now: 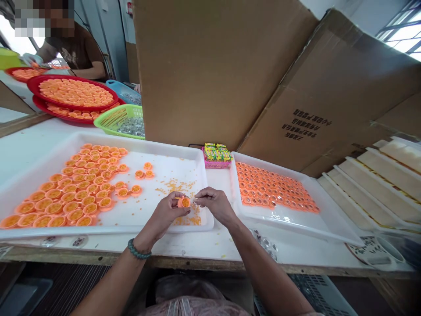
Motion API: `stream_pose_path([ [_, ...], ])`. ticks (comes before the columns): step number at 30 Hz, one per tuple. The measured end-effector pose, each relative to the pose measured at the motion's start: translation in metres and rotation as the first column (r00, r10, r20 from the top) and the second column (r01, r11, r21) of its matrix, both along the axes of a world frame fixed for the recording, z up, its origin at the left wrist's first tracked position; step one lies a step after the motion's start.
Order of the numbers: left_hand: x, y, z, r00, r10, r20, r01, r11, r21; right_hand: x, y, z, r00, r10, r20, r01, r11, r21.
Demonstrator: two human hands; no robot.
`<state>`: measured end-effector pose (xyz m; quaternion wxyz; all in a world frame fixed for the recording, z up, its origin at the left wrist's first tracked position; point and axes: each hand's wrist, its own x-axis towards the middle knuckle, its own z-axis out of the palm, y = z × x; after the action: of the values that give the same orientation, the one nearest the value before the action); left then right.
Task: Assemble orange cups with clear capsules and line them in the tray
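Observation:
My left hand [169, 210] pinches a small orange cup [184, 202] filled with yellow bits, held just above the near right corner of a white tray [171, 169]. My right hand [213, 204] is closed beside it, its fingertips pinching a small clear piece [195, 203] I cannot make out, almost touching the cup. The left part of that tray holds several rows of filled orange cups [75, 188], and loose yellow bits [177, 188] lie scattered near my hands. A second white tray [296, 221] on the right holds rows of orange cups under clear lids [272, 186].
A pink basket of yellow-green packs [217, 154] stands between the trays. Large cardboard sheets [223, 70] wall off the back. A green basket [123, 119] and red trays of orange cups [74, 92] sit at back left, where another person [75, 48] works. Stacked white trays [378, 184] lie at right.

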<state>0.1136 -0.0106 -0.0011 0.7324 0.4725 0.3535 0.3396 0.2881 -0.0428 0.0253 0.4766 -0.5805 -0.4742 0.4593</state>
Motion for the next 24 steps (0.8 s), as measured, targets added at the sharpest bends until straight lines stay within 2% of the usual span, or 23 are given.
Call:
stream_pose_path([
  [3,0.001,0.001,0.000,0.999,-0.047,-0.001,0.047,0.999,-0.014,0.002,0.008,0.004,0.987,0.157,0.041,-0.157,0.988,0.006],
  [6,0.002,0.002,0.002,0.997,-0.078,-0.012,0.078,0.997,-0.021,0.000,0.015,0.006,0.967,0.223,0.123,-0.224,0.975,-0.004],
  [12,0.000,0.001,0.007,0.995,-0.102,-0.010,0.102,0.994,-0.025,-0.005,0.017,0.010,0.961,0.186,0.205,-0.184,0.983,-0.029],
  [17,0.000,0.000,0.009,0.992,-0.109,0.065,0.114,0.990,-0.085,-0.007,0.016,0.010,0.948,0.165,0.273,-0.175,0.985,0.012],
  [24,0.001,0.000,0.011,0.998,-0.002,0.066,0.010,0.993,-0.116,-0.012,-0.013,0.008,0.857,0.064,0.512,-0.198,0.957,0.212],
])
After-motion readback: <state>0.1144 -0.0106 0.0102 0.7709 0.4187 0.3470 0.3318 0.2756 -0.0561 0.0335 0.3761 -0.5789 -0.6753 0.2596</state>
